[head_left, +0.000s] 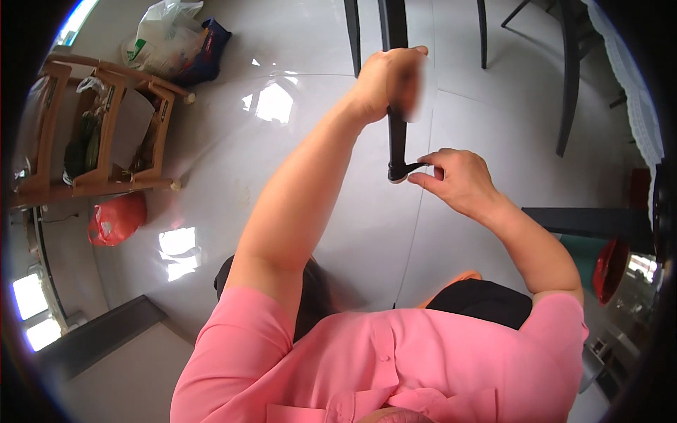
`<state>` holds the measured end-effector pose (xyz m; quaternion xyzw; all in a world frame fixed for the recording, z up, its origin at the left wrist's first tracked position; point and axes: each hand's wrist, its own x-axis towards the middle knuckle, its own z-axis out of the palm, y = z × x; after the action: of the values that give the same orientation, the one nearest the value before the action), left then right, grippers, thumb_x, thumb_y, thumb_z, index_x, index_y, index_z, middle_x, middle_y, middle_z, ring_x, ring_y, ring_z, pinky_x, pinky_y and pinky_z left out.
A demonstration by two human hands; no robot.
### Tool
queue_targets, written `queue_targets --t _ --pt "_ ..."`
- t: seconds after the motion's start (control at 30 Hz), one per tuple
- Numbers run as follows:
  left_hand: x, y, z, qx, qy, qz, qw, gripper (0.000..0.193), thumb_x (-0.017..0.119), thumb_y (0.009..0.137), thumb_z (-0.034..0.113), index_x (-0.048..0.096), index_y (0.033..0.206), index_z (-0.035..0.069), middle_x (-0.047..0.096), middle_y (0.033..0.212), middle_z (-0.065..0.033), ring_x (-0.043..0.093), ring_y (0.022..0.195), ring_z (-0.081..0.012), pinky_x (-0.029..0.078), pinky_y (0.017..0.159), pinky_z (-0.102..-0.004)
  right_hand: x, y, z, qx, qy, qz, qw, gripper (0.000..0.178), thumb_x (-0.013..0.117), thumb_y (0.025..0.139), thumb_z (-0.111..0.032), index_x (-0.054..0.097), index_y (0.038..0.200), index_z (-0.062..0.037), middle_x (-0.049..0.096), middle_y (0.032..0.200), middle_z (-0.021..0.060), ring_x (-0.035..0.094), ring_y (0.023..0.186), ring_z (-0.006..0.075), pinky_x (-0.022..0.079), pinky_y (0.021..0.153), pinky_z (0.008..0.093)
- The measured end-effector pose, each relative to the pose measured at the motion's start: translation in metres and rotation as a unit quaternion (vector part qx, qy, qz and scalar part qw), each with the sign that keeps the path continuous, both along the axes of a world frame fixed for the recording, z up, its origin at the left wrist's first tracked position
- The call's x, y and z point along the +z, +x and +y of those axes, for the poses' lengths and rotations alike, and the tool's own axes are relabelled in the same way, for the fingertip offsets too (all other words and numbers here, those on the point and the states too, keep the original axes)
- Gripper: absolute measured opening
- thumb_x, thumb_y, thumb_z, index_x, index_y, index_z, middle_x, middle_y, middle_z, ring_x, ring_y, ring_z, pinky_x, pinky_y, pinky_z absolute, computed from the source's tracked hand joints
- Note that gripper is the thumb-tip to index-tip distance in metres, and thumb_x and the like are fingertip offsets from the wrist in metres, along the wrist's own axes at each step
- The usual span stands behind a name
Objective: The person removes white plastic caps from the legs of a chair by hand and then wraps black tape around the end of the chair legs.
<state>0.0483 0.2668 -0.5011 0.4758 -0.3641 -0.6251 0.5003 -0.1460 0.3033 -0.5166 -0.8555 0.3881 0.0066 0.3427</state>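
Observation:
A slim black furniture leg (398, 141), likely a chair's, reaches down from the top edge toward me. My left hand (377, 81) is wrapped around its upper part, and a blurred patch hides some of the fingers. At the leg's near end, which has a pale tip, a thin black strip (417, 166) sticks out to the right. Thumb and fingertips of my right hand (462, 180) pinch the free end of that strip. Its other end meets the leg; whether it is tape or a cover, I cannot tell.
More black legs (567, 92) stand at the far right, near a white lace cloth (635, 84). On the left are a brown wooden rack (106, 185) with vegetables, a red plastic bag (118, 218) and a white plastic bag (163, 42). Glossy grey tiles (338, 233) form the floor.

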Motion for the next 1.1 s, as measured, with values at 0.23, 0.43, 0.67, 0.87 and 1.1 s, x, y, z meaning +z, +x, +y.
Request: queue_targets --t 0.23,0.43,0.67,0.87,1.1 --pt "0.007 0.003 0.005 -0.010 0.061 0.067 0.996 0.039 0.052 0.090 0.031 0.032 0.062 0.011 0.030 0.053 0.0002 0.029 0.046 -0.0134 0.032 0.048 -0.0307 -0.013 0.000 -0.001 -0.055 0.022 -0.137 0.989 0.017 0.068 0.079 -0.017 0.071 0.091 -0.0052 0.060 0.070 0.0069 0.055 0.061 0.0186 0.043 0.058 0.0297" --pt "0.006 0.002 0.004 -0.013 0.051 0.069 0.996 0.040 0.053 0.089 0.031 0.033 0.062 0.011 0.030 0.053 0.0006 0.029 0.046 -0.0125 0.031 0.048 -0.0300 -0.018 -0.001 0.001 -0.080 0.071 -0.158 0.982 0.017 0.069 0.078 -0.018 0.070 0.087 -0.0034 0.056 0.063 0.0044 0.051 0.057 0.0148 0.041 0.056 0.0277" --pt "0.005 0.003 0.004 -0.006 0.048 0.060 0.997 0.040 0.053 0.089 0.033 0.033 0.061 0.011 0.029 0.052 0.0014 0.028 0.045 -0.0118 0.031 0.048 -0.0294 -0.015 0.002 0.005 -0.113 0.103 -0.117 0.981 0.032 0.073 0.077 -0.016 0.064 0.105 -0.0037 0.045 0.058 -0.0028 0.038 0.052 0.0068 0.034 0.051 0.0243" --pt "0.008 0.001 0.004 -0.003 0.053 0.059 0.997 0.041 0.053 0.089 0.032 0.033 0.060 0.011 0.031 0.052 0.0001 0.029 0.045 -0.0125 0.031 0.047 -0.0297 -0.011 0.004 0.003 -0.097 0.117 -0.070 0.986 0.016 0.068 0.079 -0.018 0.068 0.090 -0.0067 0.047 0.052 0.0009 0.044 0.051 0.0123 0.038 0.053 0.0282" --pt "0.009 0.001 0.004 -0.001 0.047 0.062 0.997 0.041 0.053 0.089 0.032 0.032 0.060 0.011 0.030 0.052 0.0000 0.029 0.045 -0.0124 0.031 0.046 -0.0295 -0.020 0.009 0.033 -0.070 0.225 -0.175 0.956 0.011 0.064 0.081 -0.013 0.065 0.084 -0.0031 0.057 0.059 0.0025 0.049 0.053 0.0094 0.040 0.052 0.0260"
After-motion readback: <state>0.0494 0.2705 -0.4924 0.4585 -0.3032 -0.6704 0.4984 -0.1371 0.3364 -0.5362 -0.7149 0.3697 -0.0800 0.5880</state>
